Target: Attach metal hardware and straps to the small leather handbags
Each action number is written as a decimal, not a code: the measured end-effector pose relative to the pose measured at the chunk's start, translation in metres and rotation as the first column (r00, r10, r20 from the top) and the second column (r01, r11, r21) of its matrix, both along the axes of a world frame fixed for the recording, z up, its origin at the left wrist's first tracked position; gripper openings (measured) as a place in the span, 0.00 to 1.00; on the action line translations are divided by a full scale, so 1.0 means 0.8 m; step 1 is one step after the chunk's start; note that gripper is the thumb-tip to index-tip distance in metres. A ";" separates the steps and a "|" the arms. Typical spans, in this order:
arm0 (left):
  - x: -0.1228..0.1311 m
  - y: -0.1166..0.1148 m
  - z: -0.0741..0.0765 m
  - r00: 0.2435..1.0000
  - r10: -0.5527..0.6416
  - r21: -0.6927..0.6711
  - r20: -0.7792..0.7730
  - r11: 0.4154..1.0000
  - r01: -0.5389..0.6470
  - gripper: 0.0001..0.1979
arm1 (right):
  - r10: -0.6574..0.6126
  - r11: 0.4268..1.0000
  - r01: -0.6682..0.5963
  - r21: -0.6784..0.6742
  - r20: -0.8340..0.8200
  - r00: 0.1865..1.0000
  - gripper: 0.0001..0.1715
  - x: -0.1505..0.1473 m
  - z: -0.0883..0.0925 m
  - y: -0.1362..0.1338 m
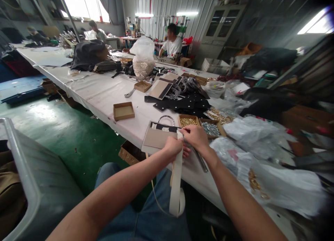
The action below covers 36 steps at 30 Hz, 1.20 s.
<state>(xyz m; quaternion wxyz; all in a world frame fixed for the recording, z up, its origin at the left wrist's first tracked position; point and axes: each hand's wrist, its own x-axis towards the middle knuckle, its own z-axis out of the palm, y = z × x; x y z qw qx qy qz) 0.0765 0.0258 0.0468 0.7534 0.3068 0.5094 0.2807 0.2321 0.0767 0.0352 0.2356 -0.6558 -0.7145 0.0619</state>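
Note:
Both my hands meet at the near edge of a long white table (104, 91). My left hand (174, 147) is closed around a cream strap (176, 185) that hangs down in a loop over my lap. My right hand (194, 136) pinches the strap's upper end, just above my left hand. Under my hands lies a tan card panel (156, 136) with a black strip along its top. A thin dark metal tool (200, 161) lies on the table by my right wrist.
Small boxes of gold studs (188, 121) and silver studs (210, 128) sit just beyond my hands. An empty cardboard tray (124, 111), black cut pieces (188, 105) and plastic bags (250, 136) crowd the table. A person in white (172, 42) works far back. A grey chair (31, 185) stands at my left.

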 end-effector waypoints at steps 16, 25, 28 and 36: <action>0.001 0.022 -0.043 0.996 -0.032 -0.036 -0.086 0.999 0.029 0.21 | 0.016 1.000 -0.016 0.006 -0.048 0.999 0.14 0.004 -0.042 0.021; 0.000 0.021 -0.042 0.994 -0.052 -0.020 -0.096 0.999 0.050 0.21 | -0.023 1.000 0.023 -0.006 -0.089 0.996 0.11 0.004 -0.047 0.025; 0.001 0.022 -0.043 0.993 -0.049 -0.019 -0.108 0.999 0.048 0.23 | -0.116 0.993 0.113 -0.026 -0.205 0.972 0.22 0.012 -0.054 0.034; 0.005 0.024 -0.045 0.991 -0.055 -0.031 -0.125 0.998 0.051 0.19 | -0.102 0.957 -0.061 -0.285 -0.524 0.845 0.37 0.023 -0.065 0.053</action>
